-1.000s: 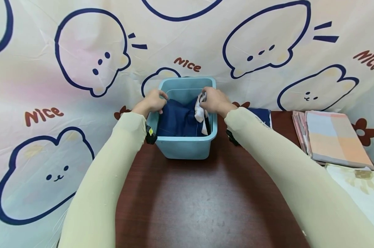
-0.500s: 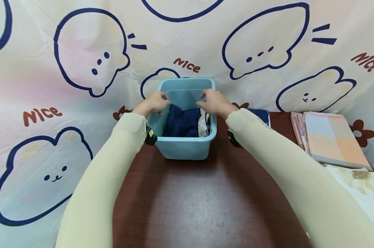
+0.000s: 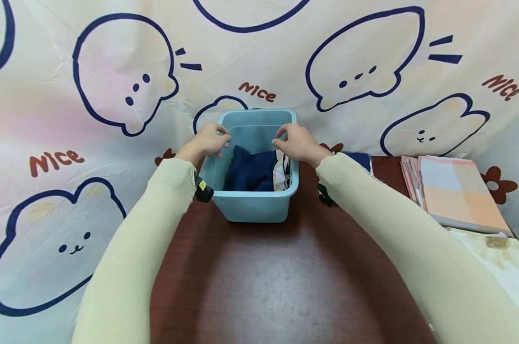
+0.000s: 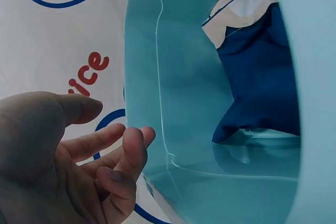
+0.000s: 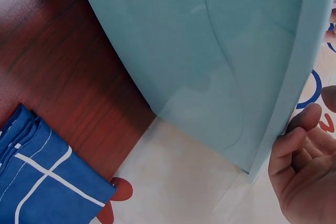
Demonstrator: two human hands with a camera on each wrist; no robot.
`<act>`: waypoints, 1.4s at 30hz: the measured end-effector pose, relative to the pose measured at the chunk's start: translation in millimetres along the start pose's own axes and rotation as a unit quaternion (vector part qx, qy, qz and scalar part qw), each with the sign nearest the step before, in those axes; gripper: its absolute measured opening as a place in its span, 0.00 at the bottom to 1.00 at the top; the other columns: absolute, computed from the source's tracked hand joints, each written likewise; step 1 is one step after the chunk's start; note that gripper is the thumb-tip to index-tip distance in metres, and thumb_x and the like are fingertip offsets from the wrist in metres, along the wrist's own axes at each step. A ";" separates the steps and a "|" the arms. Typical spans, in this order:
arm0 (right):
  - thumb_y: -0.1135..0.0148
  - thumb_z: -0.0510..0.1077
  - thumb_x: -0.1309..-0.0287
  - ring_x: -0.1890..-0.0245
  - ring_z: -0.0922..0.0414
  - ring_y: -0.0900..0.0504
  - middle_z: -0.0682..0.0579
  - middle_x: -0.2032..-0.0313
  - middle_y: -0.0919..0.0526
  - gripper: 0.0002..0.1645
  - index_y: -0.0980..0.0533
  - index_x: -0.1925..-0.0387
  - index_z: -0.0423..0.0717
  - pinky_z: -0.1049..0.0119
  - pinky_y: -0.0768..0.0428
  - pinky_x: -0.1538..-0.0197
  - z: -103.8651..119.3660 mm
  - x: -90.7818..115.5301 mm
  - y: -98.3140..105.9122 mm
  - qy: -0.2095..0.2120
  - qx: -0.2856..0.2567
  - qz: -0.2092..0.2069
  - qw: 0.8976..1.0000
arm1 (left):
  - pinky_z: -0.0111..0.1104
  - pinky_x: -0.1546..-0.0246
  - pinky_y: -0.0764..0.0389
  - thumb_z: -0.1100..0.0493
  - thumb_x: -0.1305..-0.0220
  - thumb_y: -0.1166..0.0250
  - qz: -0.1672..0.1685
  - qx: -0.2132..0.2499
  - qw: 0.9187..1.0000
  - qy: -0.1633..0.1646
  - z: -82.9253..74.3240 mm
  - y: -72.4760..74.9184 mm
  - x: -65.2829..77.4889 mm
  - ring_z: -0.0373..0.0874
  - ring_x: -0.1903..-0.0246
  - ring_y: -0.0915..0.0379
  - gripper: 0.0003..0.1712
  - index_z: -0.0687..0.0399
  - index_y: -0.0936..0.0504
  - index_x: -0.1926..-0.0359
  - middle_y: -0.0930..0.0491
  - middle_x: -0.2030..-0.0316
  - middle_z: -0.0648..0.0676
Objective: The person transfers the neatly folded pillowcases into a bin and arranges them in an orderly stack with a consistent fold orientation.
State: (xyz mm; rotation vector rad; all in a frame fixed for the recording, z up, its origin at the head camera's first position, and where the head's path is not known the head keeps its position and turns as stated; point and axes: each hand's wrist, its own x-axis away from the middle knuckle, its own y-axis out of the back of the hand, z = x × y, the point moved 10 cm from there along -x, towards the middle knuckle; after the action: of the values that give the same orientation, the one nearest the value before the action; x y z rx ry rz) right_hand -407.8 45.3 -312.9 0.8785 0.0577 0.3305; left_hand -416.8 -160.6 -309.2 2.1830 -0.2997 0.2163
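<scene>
A dark blue folded cloth (image 3: 253, 172) with a cream patterned part (image 3: 281, 172) at its right lies low inside a light blue plastic bin (image 3: 255, 194). My left hand (image 3: 210, 139) hovers at the bin's left rim, its fingers loosely bent around nothing. The left wrist view shows that hand (image 4: 89, 156) apart from the cloth (image 4: 262, 72). Over the right rim is my right hand (image 3: 300, 142), also holding nothing, thumb and forefinger apart. In the right wrist view its relaxed fingers (image 5: 304, 153) are close by the rim; whether they touch it I cannot tell.
The bin stands on a dark red-brown wooden table (image 3: 259, 272) against a cartoon-printed wall cloth (image 3: 242, 57). To its right lies a folded blue cloth with white lines (image 5: 47, 177). Farther right sit a folded checked cloth (image 3: 461, 191) and a white floral cloth (image 3: 491, 248).
My right hand has let go of the cream patterned part, which has dropped into the bin with the blue cloth. My left hand has shifted slightly left, away from the cloth.
</scene>
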 end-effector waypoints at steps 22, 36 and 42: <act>0.46 0.51 0.26 0.51 0.50 0.16 0.44 0.48 0.16 0.20 0.24 0.42 0.45 0.54 0.17 0.49 5.1 17.4 -0.1 0.040 -0.010 -0.015 0.999 | 0.44 0.52 0.24 0.55 0.20 0.52 -0.007 0.026 0.998 -0.056 -7.7 -0.7 21.8 0.46 0.75 0.23 0.23 0.64 0.30 0.34 0.18 0.49 0.66; 0.46 0.50 0.26 0.51 0.50 0.16 0.44 0.47 0.16 0.18 0.24 0.43 0.47 0.54 0.18 0.52 -1.9 39.7 12.4 0.057 -0.027 -0.036 0.997 | 0.33 0.70 0.25 0.53 0.21 0.51 -0.024 0.036 0.996 -0.080 -14.1 -5.4 34.9 0.44 0.76 0.23 0.22 0.61 0.28 0.36 0.16 0.52 0.63; 0.46 0.49 0.27 0.51 0.49 0.16 0.43 0.48 0.16 0.17 0.23 0.44 0.45 0.55 0.19 0.54 -4.4 49.1 16.2 0.071 -0.044 -0.040 0.996 | 0.32 0.73 0.26 0.54 0.21 0.51 -0.029 0.035 0.995 -0.094 -22.2 -5.4 39.9 0.45 0.76 0.24 0.21 0.61 0.28 0.36 0.17 0.52 0.64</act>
State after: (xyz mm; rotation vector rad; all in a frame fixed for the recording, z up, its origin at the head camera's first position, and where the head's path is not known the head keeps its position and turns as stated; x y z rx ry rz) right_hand -366.3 73.3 -299.1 0.7633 0.2085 0.3170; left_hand -378.1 -144.9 -289.9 2.2829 -0.3390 -0.0120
